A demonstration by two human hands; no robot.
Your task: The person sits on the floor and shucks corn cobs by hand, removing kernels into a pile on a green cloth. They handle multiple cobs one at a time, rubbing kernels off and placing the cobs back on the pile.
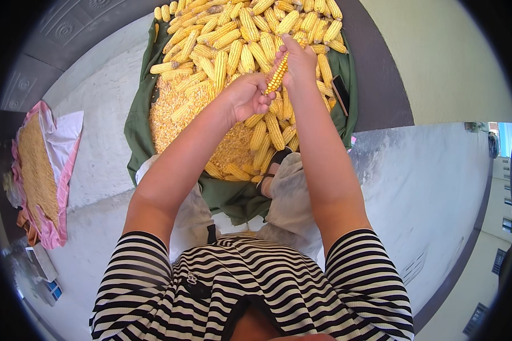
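An ear of dried yellow corn, partly shelled along its left side, slants between my two hands. My right hand is closed around its upper part. At its lower tip, my left hand grips with curled fingers. Beneath and beyond both hands lies a large heap of whole corn ears. Loose corn kernels cover the left part of the heap, and more lie between my forearms. All of it rests on a dark green cloth.
A black flat object, probably a phone, lies at the cloth's right edge. My sandalled foot touches the heap's near side. At the far left, a pink and white cloth holds tan grain. A wall stands at the right.
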